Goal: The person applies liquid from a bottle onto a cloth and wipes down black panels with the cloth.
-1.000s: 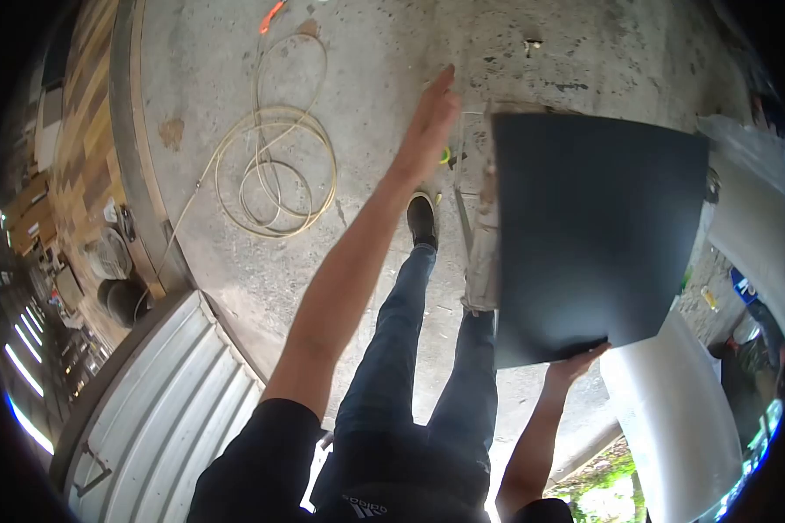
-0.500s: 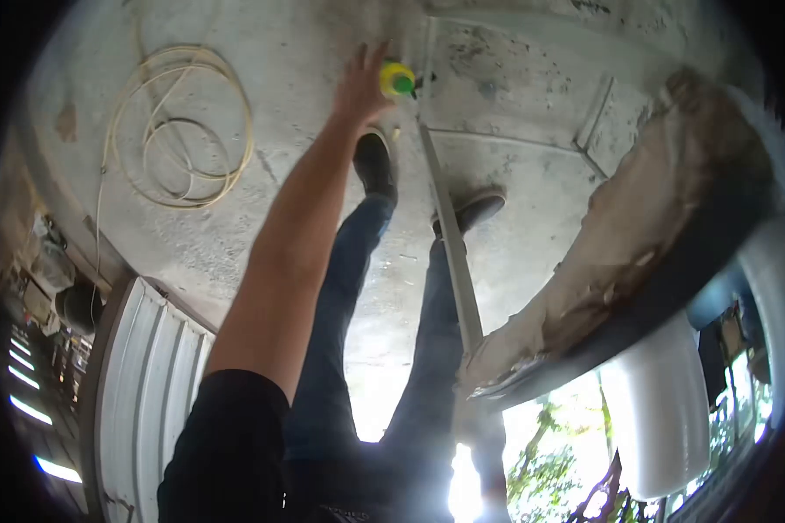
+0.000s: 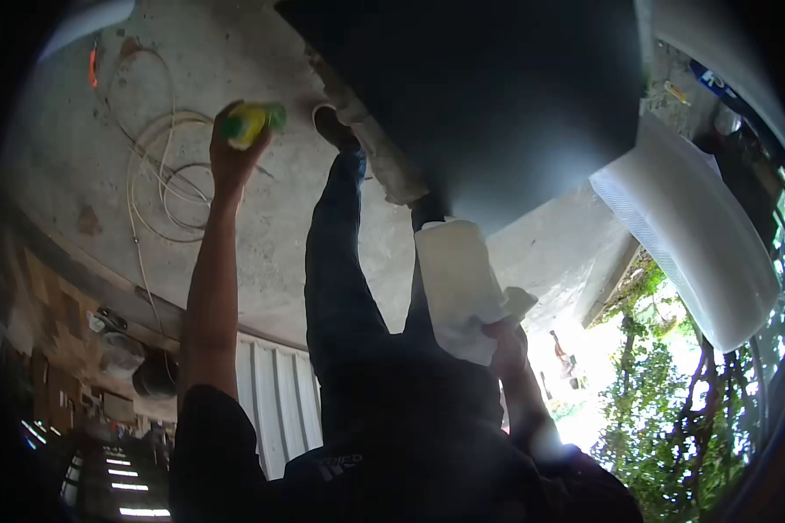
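Observation:
My left hand (image 3: pixel 232 157) is closed around a yellow bottle (image 3: pixel 251 124) with green ends, raised above the floor on the left. In my right hand (image 3: pixel 508 349), lower right of the middle, is a crumpled white cloth (image 3: pixel 469 336). A broad pale, flat part (image 3: pixel 453 261) extends up from it; whether that is the same cloth or a separate sheet I cannot tell. Beyond it lies a large dark panel (image 3: pixel 506 105) with a rough, pale edge, apart from my left hand.
A coiled hose (image 3: pixel 170 157) lies on the concrete floor (image 3: pixel 270 227) at left. A glossy white curved part (image 3: pixel 706 235) is at right. Near my left arm is a ribbed white metal sheet (image 3: pixel 279 383). An orange object (image 3: pixel 92 65) lies far left.
My left hand, earlier reaching at the bottle on the floor, now holds it up, further left. My right hand and the white cloth have come into view. The dark panel now fills the upper middle.

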The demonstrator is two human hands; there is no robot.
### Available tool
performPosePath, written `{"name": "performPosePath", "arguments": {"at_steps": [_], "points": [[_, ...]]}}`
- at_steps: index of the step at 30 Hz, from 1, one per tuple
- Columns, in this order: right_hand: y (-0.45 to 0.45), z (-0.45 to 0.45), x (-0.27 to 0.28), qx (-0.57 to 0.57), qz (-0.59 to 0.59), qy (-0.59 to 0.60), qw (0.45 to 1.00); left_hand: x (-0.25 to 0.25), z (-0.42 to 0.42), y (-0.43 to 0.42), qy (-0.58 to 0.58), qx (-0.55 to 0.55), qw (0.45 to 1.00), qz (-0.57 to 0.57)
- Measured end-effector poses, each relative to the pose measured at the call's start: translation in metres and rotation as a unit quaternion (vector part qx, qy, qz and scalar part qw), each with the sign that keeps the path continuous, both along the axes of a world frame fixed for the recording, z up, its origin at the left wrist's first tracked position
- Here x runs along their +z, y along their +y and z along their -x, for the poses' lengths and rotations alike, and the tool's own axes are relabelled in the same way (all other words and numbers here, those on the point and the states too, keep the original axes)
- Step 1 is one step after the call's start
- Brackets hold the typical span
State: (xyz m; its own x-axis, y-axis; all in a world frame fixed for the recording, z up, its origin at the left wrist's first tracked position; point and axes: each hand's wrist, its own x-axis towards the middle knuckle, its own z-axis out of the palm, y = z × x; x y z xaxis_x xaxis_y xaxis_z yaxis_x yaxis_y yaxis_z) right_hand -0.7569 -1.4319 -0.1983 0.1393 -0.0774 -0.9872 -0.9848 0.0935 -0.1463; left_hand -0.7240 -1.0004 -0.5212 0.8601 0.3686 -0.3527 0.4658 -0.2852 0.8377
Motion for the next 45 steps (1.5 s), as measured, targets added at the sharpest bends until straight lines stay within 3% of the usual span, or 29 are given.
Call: {"name": "performPosePath", "arguments": {"at_steps": [1, 2, 4, 8, 11, 15, 16, 18, 20, 23, 24, 26, 28, 30, 32, 34, 37, 38, 45], "points": [[-0.006, -0.001, 0.007, -0.074, -0.057, -0.017, 0.995, 0.03, 0.009, 0.001, -0.006, 0.012, 0.999, 0.038], [-0.009, -0.008, 0.018, -0.077, -0.063, -0.037, 0.994, 0.06, 0.018, 0.0, -0.013, 0.023, 0.997, 0.075], [-0.016, -0.031, 0.034, 0.021, -0.099, -0.108, 0.989, 0.111, 0.035, -0.01, -0.024, 0.02, 0.993, 0.116], [0.0, -0.088, 0.064, 0.054, -0.084, -0.143, 0.985, 0.208, 0.045, -0.056, -0.057, 0.018, 0.989, 0.138], [-0.008, -0.112, 0.069, 0.087, -0.192, -0.192, 0.959, 0.249, 0.06, -0.094, -0.06, 0.037, 0.99, 0.124], [-0.027, -0.152, 0.07, 0.167, -0.109, -0.288, 0.937, 0.299, 0.064, -0.157, -0.077, 0.064, 0.983, 0.155], [-0.036, -0.164, 0.059, 0.21, -0.051, -0.293, 0.931, 0.309, 0.064, -0.172, -0.095, 0.062, 0.982, 0.154], [-0.068, -0.183, 0.004, 0.239, -0.061, -0.336, 0.909, 0.324, 0.072, -0.196, -0.11, 0.066, 0.978, 0.166], [-0.09, -0.194, -0.032, 0.201, -0.08, -0.334, 0.917, 0.344, 0.072, -0.215, -0.109, 0.065, 0.978, 0.164], [-0.11, -0.188, -0.035, 0.169, -0.097, -0.325, 0.926, 0.372, 0.068, -0.243, -0.1, 0.036, 0.989, 0.102], [-0.115, -0.182, -0.029, 0.126, -0.126, -0.301, 0.937, 0.385, 0.065, -0.254, -0.072, 0.057, 0.984, 0.154], [-0.118, -0.176, -0.003, 0.136, -0.151, -0.291, 0.935, 0.39, 0.058, -0.266, -0.082, 0.019, 0.987, 0.14], [-0.127, -0.169, 0.017, 0.027, -0.273, -0.272, 0.922, 0.413, 0.043, -0.286, -0.068, 0.028, 0.981, 0.181], [-0.135, -0.161, 0.046, -0.018, -0.3, -0.275, 0.913, 0.418, 0.033, -0.304, -0.087, -0.006, 0.976, 0.2], [-0.136, -0.154, 0.085, -0.058, -0.336, -0.272, 0.9, 0.451, 0.015, -0.319, -0.094, -0.067, 0.978, 0.174], [-0.14, -0.153, 0.106, -0.062, -0.364, -0.283, 0.885, 0.481, 0.0, -0.334, -0.06, -0.168, 0.982, 0.067], [-0.14, -0.146, 0.134, -0.068, -0.428, -0.307, 0.848, 0.502, -0.015, -0.341, -0.039, -0.219, 0.975, 0.017], [-0.14, -0.146, 0.139, -0.067, -0.459, -0.326, 0.824, 0.509, -0.02, -0.343, -0.009, -0.241, 0.97, -0.013], [-0.139, -0.136, 0.138, -0.062, -0.5, -0.326, 0.8, 0.559, -0.03, -0.336, 0.09, -0.314, 0.933, -0.15]]}}
